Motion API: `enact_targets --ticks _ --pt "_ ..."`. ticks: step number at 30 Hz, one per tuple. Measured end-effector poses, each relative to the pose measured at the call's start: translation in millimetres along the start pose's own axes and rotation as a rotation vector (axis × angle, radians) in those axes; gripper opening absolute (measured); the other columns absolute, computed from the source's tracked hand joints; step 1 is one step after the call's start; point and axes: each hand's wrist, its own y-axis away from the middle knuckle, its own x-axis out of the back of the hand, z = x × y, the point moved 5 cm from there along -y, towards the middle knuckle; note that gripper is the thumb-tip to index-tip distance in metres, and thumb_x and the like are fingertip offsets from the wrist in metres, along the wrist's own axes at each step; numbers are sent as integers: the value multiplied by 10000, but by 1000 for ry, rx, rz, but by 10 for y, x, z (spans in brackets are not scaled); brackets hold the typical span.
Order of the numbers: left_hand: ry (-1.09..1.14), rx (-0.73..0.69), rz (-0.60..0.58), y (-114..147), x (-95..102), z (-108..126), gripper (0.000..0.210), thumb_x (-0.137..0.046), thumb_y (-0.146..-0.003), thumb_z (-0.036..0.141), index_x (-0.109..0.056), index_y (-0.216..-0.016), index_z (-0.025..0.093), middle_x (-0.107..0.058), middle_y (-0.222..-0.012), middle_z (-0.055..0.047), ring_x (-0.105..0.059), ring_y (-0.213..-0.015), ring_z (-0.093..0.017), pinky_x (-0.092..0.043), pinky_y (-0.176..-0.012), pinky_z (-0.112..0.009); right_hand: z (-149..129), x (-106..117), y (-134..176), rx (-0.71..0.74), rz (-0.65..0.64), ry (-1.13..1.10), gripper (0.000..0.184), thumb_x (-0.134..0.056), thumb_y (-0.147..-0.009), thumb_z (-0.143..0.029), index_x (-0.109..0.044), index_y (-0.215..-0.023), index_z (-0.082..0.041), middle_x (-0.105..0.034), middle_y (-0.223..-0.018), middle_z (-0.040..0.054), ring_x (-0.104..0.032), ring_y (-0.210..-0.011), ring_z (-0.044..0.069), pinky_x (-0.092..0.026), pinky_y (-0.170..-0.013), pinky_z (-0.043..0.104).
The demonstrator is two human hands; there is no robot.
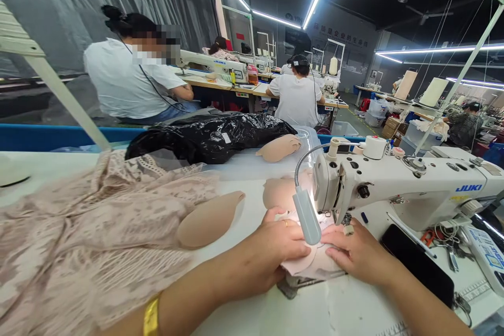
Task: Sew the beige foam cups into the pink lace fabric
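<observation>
A pale pink fabric piece point(315, 265) lies under the needle area of a white sewing machine point(401, 184). My left hand point(277, 244), with a ring on one finger, bends its fingers over the left side of the fabric and holds it against the bed. From the right, my right hand point(354, 247) holds the fabric's other side, index finger and thumb pressed on it close to the presser foot. A grey lamp head point(307, 218) on a bendy neck hides the needle and some fingertips. Just behind my left hand rests a beige moulded bra cup point(275, 191).
Pink lace fabric point(98, 236) heaps over the left of the table, beside another bra cup point(210, 220). Farther back are a black plastic bag point(212, 134) and a third cup point(279, 148). A phone point(419, 262) and scissors point(452, 257) lie right. Co-workers sit ahead.
</observation>
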Motion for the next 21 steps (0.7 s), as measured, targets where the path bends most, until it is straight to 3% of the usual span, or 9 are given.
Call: enact_targets --ticks 11,21 --pt "73 62 -57 -57 26 -34 242 -629 -727 -18 -531 -777 197 -658 -857 30 -622 -856 -211 -236 -876 -393 64 -37 27 -27 37 91 217 -677 -1005 -222 -810 -1171 -260 -772 -1066 99 -633 -1018 295 -573 -871 396" --pt "77 32 -29 -50 38 -67 221 -589 -732 12 -454 -755 186 -620 -836 30 -603 -850 -201 -227 -836 -383 70 -23 25 -9 32 32 229 -630 -1012 -184 -779 -1170 -256 -772 -988 83 -632 -1061 304 -558 -885 403"
